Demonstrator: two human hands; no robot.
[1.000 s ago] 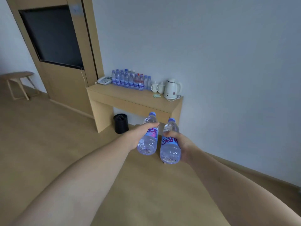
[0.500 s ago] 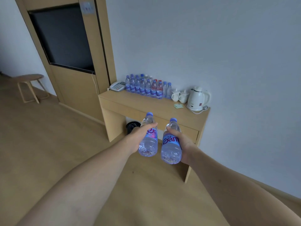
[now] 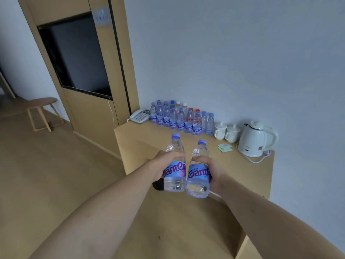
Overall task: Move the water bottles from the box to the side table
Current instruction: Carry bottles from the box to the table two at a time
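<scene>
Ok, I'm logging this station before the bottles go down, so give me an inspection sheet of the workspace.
Surface: wooden side table, front half bare.
Job's things: two bottles in hand, left bottle and right bottle; a cluster of bottles stands at the back by the wall. Box not in view.
Clutter: telephone, two lidded mugs, kettle, green paper slips.
Grippers: left hand grips the left bottle; right hand grips the right bottle.
Cables: kettle cord; a white cord on the panel.
Surroundings: stool, dark screen, wood floor.
</scene>
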